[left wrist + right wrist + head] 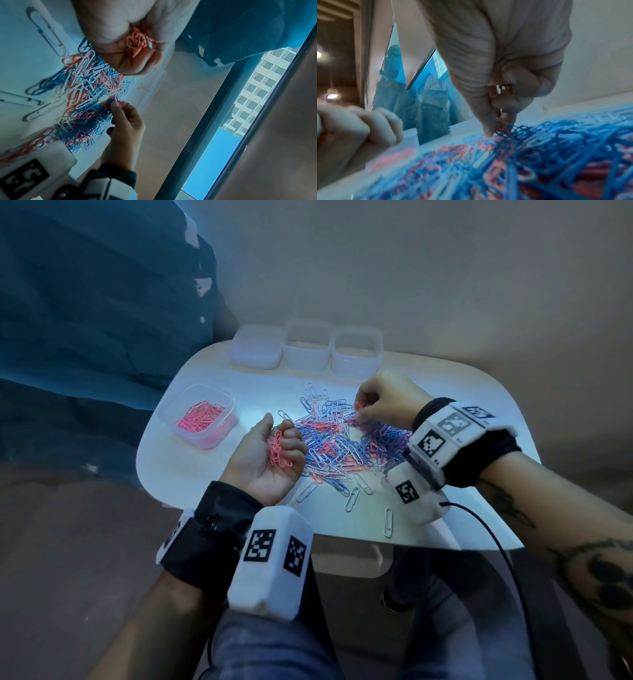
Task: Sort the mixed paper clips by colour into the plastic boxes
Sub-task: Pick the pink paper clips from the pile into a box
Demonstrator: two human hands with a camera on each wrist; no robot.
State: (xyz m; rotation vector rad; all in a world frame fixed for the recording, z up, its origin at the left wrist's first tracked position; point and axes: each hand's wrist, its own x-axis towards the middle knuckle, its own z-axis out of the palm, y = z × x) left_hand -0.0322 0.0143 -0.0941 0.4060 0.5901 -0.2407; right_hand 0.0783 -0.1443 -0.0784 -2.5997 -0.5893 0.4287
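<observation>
place: plain indoor room, exact kind unclear | cues: small white table [445, 378] against bare beige wall [445, 268] | blue curtain [85, 302] upper left | window [257, 88] showing a tall building, right of frame

A white table [219, 494] with rounded corners stands against a plain beige wall [445, 268]. A blue plastic sheet [85, 302] hangs to the left. The left wrist view shows a window [228, 136] with a dark frame, blue sky and a pale multi-storey building [254, 86] outside. Ceiling lights [331, 95] glow in the right wrist view.
</observation>
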